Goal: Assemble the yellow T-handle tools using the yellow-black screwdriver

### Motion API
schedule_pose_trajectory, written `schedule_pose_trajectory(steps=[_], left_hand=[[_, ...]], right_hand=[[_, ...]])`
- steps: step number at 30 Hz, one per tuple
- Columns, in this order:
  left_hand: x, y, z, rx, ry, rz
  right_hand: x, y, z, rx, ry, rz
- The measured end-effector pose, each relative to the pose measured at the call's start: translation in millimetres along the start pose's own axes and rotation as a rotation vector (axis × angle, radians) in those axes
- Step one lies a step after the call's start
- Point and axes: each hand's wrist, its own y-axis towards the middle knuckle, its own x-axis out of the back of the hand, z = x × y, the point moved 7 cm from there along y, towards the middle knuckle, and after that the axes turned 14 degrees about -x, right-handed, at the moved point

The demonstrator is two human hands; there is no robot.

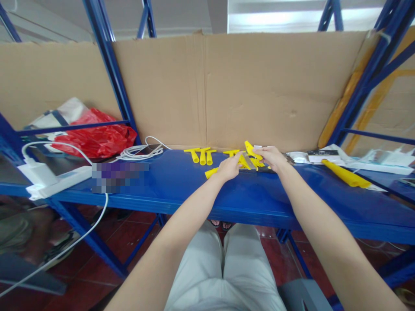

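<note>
My left hand (229,167) is closed around a yellow T-shaped plastic scraper (211,173); its handle end sticks out to the lower left. Close by on the right, my right hand (272,156) has its fingers bent together at another yellow plastic piece (249,149) that stands tilted up. Between the hands lies a small heap of yellow pieces (256,162), with a thin grey strip (248,160) across it. What each fingertip touches is partly hidden. Several more yellow scrapers (202,156) lie side by side to the left, handles towards me.
The blue shelf (181,185) has a cardboard sheet (259,90) behind it. On its left are a red plastic bag (97,134), a coiled white cable (139,152) and a power strip (65,179). A yellow rolled item (345,173) lies at the right.
</note>
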Motion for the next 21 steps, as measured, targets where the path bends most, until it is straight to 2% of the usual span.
schedule_pose_trajectory(steps=[12, 21], left_hand=[[1.8, -1.7, 0.7, 0.054, -0.011, 0.006], [3.8, -0.4, 0.2, 0.025, 0.020, -0.014]], right_hand=[[-22.1, -18.4, 6.9, 0.064, -0.170, -0.035], [-23.7, -10.2, 3.1, 0.111, -0.186, -0.096]])
